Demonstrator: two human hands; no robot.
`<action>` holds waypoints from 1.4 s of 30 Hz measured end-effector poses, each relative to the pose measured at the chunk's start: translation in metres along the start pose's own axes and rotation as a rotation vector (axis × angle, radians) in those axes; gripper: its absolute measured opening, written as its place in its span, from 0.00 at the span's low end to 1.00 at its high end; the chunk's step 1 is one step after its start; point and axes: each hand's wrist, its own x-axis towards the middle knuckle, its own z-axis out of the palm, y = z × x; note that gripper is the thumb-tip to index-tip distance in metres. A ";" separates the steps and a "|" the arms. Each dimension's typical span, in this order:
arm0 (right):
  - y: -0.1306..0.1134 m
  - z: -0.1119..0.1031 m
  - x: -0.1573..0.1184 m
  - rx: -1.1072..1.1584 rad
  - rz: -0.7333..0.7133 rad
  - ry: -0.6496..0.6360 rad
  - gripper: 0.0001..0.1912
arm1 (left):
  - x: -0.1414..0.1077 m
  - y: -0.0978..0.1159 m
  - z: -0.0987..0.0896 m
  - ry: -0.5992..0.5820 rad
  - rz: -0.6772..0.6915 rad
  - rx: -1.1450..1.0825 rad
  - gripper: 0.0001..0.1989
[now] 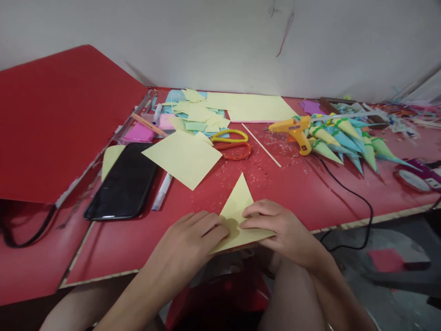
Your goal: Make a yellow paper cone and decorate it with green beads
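Note:
A yellow paper folded into a triangle [237,211] lies at the front edge of the red table, its tip pointing away from me. My left hand [196,234] rests on its left corner, with bent fingers pressed together at the paper. On the right side, my right hand [275,225] has its fingers spread over the paper, the thumb hidden beneath. Beyond them lies a flat yellow square sheet [182,158]. Scissors with yellow and red handles [237,151] sit partly under paper scraps.
A black phone [124,184] and a marker [161,192] lie left. A yellow glue gun [294,131] with a black cord and several paper cones [344,138] are at right. A thin stick [262,145], a tape roll [413,179] and a red board [62,124] are around.

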 end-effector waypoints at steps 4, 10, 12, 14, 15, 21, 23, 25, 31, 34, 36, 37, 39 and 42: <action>-0.004 0.005 0.003 -0.006 0.076 0.069 0.09 | 0.001 -0.001 0.003 -0.032 -0.106 -0.084 0.12; -0.010 0.010 0.007 -0.010 0.206 0.174 0.08 | 0.002 -0.002 0.005 0.031 -0.184 0.011 0.17; -0.010 0.012 0.009 -0.028 0.242 0.203 0.07 | 0.002 -0.003 0.005 0.066 -0.202 0.047 0.19; -0.011 0.013 0.009 -0.045 0.274 0.219 0.06 | 0.002 -0.003 0.005 0.060 -0.236 0.061 0.20; -0.011 0.014 0.010 -0.054 0.285 0.224 0.06 | 0.002 -0.003 0.005 0.047 -0.256 0.064 0.20; -0.010 0.018 0.012 -0.145 0.332 0.246 0.06 | 0.001 -0.002 0.004 0.007 -0.335 0.077 0.18; -0.010 0.019 0.013 -0.177 0.331 0.242 0.07 | 0.000 -0.002 0.004 0.006 -0.352 0.082 0.16; -0.010 0.019 0.013 -0.199 0.331 0.236 0.08 | 0.000 -0.002 0.004 0.008 -0.363 0.081 0.13; -0.010 0.021 0.012 -0.257 0.318 0.242 0.09 | -0.002 -0.005 0.006 0.046 -0.366 0.003 0.13; -0.010 0.022 0.013 -0.275 0.310 0.241 0.08 | -0.002 -0.009 0.006 0.025 -0.330 -0.074 0.15; -0.011 0.021 0.013 -0.289 0.309 0.239 0.07 | -0.003 -0.012 0.005 0.019 -0.290 -0.117 0.16; -0.011 0.021 0.013 -0.299 0.312 0.235 0.07 | -0.003 -0.013 0.004 0.026 -0.275 -0.124 0.16; -0.011 0.021 0.013 -0.314 0.320 0.229 0.05 | -0.004 -0.015 0.003 0.036 -0.243 -0.119 0.17; -0.013 0.022 0.013 -0.315 0.312 0.238 0.10 | -0.005 -0.017 0.000 -0.011 -0.166 -0.083 0.19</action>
